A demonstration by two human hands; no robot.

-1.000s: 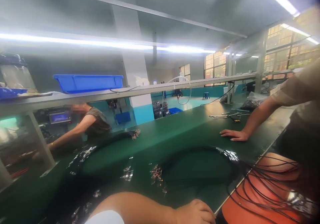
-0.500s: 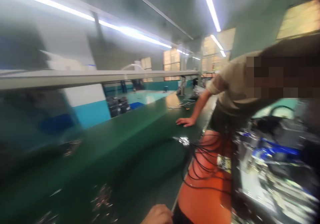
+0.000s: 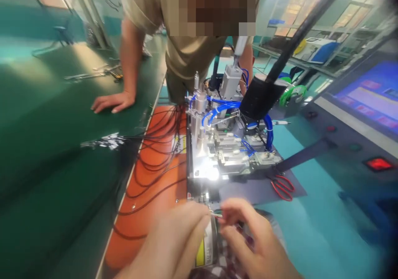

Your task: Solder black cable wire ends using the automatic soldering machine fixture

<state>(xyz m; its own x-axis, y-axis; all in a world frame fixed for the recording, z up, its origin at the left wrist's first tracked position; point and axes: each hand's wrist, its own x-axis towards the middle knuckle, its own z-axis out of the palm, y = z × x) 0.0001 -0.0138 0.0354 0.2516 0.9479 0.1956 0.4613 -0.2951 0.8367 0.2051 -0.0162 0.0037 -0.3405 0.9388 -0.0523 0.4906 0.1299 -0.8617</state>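
At the front edge of a machine with metal fixtures and blue tubes, my two hands are close together. My left hand is blurred, its fingers pressed together and pointing at the machine. My right hand has its thumb and fingers curled inward. A thin pale-and-red piece shows between the fingertips of both hands; it is too small and blurred to name. Below the hands is a yellow-and-white label, partly covered. Red-handled scissors lie on the machine's dark base, beyond my right hand.
A co-worker's hand rests flat on the green tabletop. Black cables with silvery ends cross an orange surface. A control panel with a lit screen stands at right. A black post slants above the machine.
The view has swung right, from the long green tabletop to the machine. Both my hands now show together, where only one showed at the bottom edge. The co-worker's hand still rests on the tabletop.
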